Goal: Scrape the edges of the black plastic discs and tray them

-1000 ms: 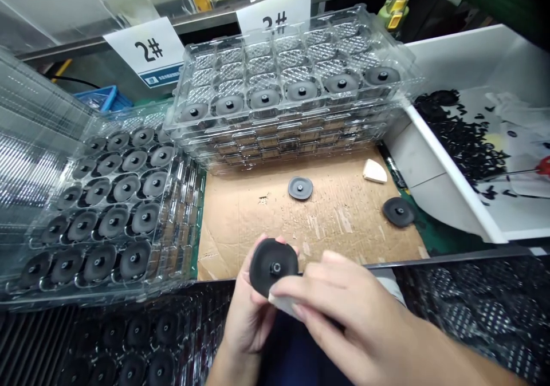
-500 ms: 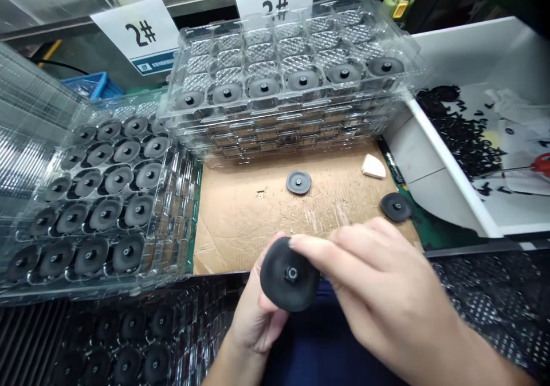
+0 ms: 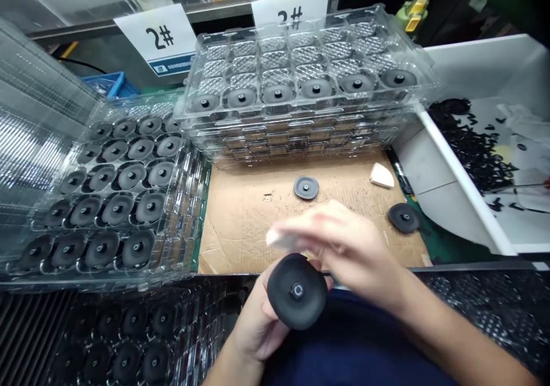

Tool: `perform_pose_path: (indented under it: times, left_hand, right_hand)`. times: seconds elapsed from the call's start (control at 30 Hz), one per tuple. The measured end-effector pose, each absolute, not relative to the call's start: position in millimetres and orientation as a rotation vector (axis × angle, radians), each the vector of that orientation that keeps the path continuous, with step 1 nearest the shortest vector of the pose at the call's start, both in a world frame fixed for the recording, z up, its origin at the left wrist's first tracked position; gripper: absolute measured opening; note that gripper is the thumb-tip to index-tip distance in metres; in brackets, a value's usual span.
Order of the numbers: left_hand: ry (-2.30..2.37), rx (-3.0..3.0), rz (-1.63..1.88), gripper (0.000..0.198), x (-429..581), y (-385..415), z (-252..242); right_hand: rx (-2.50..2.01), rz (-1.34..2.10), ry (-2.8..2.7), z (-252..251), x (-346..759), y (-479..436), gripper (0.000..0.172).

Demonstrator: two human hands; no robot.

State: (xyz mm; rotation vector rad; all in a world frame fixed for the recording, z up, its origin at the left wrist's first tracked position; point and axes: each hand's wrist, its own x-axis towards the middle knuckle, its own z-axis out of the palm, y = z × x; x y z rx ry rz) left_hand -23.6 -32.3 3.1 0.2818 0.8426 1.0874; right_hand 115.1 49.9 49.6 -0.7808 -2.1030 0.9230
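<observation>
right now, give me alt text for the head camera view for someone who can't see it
A person's left hand holds a black disc with a central hole, while the blurred right hand holds a small white piece just above it. Beyond them, a cardboard sheet carries two more discs, flanked by stacked clear plastic trays of discs.

"2#" sign; blue crate; white bin

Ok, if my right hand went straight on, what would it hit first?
Your right hand would probably meet the clear plastic tray of black discs first, though depth is unclear.
</observation>
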Motion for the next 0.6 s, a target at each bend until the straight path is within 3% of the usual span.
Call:
perform_pose_path:
  times: [0.1, 0.27, 0.43, 0.6]
  left_hand:
    - [0.553, 0.144, 1.12, 0.055, -30, -38, 2]
    - [0.421, 0.027, 1.171, 0.05, -39, -38, 2]
    - [0.362, -0.005, 1.181, 0.04, -50, -37, -1]
    - [0.322, 0.063, 1.221, 0.047, -61, -39, -10]
  right_hand:
    - [-1.05, 1.107, -2.005, 4, 105, 69, 0.025]
    - [-1.145, 1.172, -2.047, -66, 83, 65, 0.028]
    - [-1.283, 1.187, -1.906, -47, 103, 51, 0.027]
    - [-1.399, 1.397, -1.793, -15, 138, 39, 0.024]
